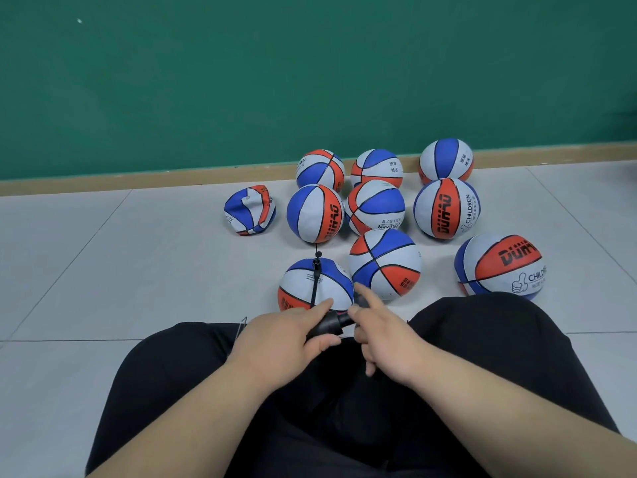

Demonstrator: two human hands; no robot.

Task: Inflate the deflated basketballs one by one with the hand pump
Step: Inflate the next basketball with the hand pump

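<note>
Green wall [241,81], matt, flat, filling the upper view; pale tiled floor [103,270], smooth square slabs with thin dark joints; tan skirting strip [138,182] where the two met; black cloth trousers [482,339] of a seated person, legs spread across the near floor. Eight round basketballs [446,208], pebbled rubber in red, white and blue panels with black seams and printed lettering, stood grouped between the legs and the wall, several touching. One further ball [303,284], same panels, sat on the floor just in front of the hands, its lower edge hidden behind them. One deflated basketball [250,210], caved in and creased, lay at the left of the group, apart from its neighbour. Left hand [275,343] was wrapped round the ribbed black barrel of the hand pump [329,326], thumb beneath, forefinger laid along the top. Right hand [382,336] was closed on the pump's far end beside a pink section, forefinger stretched out straight; blurred. Thin black hose [314,284] ran from the pump up over the near ball to its top
</note>
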